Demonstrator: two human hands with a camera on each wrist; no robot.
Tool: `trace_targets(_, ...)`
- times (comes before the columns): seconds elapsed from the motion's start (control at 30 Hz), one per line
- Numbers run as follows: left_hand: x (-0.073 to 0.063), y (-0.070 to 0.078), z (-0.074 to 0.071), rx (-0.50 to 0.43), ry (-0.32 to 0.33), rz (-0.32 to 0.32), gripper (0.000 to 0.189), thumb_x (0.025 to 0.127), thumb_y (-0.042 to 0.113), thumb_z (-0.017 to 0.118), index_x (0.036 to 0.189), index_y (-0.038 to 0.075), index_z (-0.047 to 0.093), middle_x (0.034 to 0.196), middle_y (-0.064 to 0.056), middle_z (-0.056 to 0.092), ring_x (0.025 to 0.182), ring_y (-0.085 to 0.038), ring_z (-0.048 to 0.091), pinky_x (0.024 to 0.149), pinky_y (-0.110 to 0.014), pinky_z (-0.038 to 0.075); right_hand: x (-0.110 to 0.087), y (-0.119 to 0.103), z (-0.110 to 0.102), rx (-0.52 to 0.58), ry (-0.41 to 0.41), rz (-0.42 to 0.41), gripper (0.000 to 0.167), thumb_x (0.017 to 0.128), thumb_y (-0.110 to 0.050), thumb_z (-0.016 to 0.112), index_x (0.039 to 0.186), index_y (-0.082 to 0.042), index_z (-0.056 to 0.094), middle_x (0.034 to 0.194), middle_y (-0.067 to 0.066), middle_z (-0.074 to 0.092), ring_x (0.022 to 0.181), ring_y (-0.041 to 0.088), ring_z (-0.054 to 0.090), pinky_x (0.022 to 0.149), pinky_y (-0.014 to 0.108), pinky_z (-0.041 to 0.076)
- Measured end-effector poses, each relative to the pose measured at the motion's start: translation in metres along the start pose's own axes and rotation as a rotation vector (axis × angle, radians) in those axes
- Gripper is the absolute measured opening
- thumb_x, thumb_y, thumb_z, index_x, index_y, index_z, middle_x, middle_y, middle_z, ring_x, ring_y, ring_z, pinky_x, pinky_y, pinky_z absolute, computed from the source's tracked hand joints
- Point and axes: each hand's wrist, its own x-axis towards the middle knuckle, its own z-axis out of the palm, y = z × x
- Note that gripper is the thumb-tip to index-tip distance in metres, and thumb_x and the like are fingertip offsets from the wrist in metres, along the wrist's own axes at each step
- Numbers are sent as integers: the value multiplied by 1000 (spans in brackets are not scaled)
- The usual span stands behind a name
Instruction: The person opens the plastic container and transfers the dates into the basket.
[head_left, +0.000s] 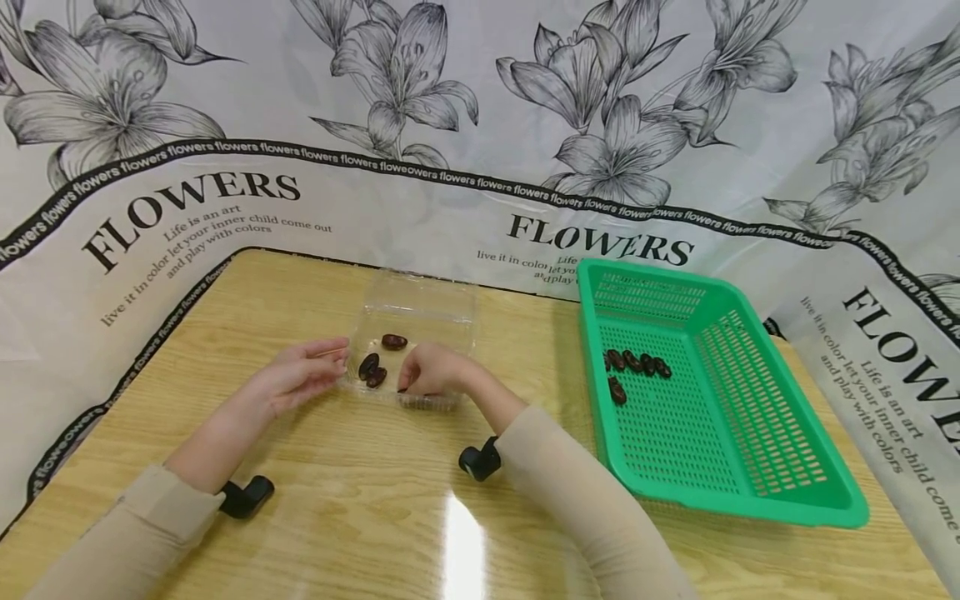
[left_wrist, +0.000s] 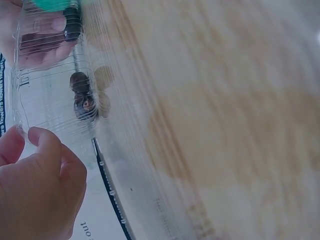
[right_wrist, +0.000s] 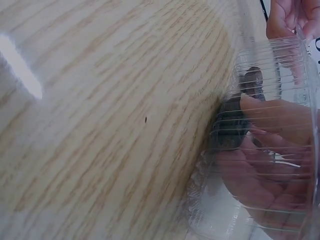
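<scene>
A clear plastic box (head_left: 465, 321) with its lid folded back stands on the wooden table. Several dark brown dates lie in it, one date (head_left: 394, 342) towards the back and a pair to the left. My left hand (head_left: 303, 375) pinches the left rim of the box between thumb and forefinger, as the left wrist view shows. Inside the box, my right hand (head_left: 435, 369) has its thumb and fingers on another date (right_wrist: 230, 122), seen through the ribbed wall in the right wrist view. The fingers partly cover this date in the head view.
On the right stands a green plastic basket (head_left: 750, 508) with slotted walls. Several dates (head_left: 632, 361) lie in a row along its left side, with one date (head_left: 617, 391) in front of them. A flower-printed cloth (head_left: 420, 200) hangs behind the table (head_left: 360, 500).
</scene>
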Motion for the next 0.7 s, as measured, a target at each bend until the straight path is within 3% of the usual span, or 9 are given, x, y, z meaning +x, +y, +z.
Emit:
trace_targets(0.13,0,-1,-1,-15,1,-5,67,89,-9,50,146,-6,14,138,-18,31,90,-5,56,74,-16,49,2,0,2,0,17,-9,9,84,2,63,90,-1,68,85,6,65,69,11,50,60,20,42)
trace_targets(0.4,1,-1,-1,-10,3,-8,66,90,-8,49,146,-5,13,149,-24,13,90,-4,56,75,-15,49,9,1,6,-20,58,-33,7,84,-1,65,90,-4,67,86,5,65,80,14,59,70,22,49)
trace_targets(0.53,1,0,-1,-11,4,-5,67,90,-7,50,146,-5,14,143,-22,27,90,-4,57,75,-15,50,10,1,7,19,72,-34,7,84,-2,66,90,-5,65,84,4,63,77,14,58,66,23,48)
trace_targets(0.7,0,1,-1,-26,4,-7,68,89,-8,52,146,-5,14,122,-7,45,89,-4,58,74,-16,50,7,2,3,108,73,-12,9,84,-4,68,92,-5,64,85,4,62,78,14,58,67,23,49)
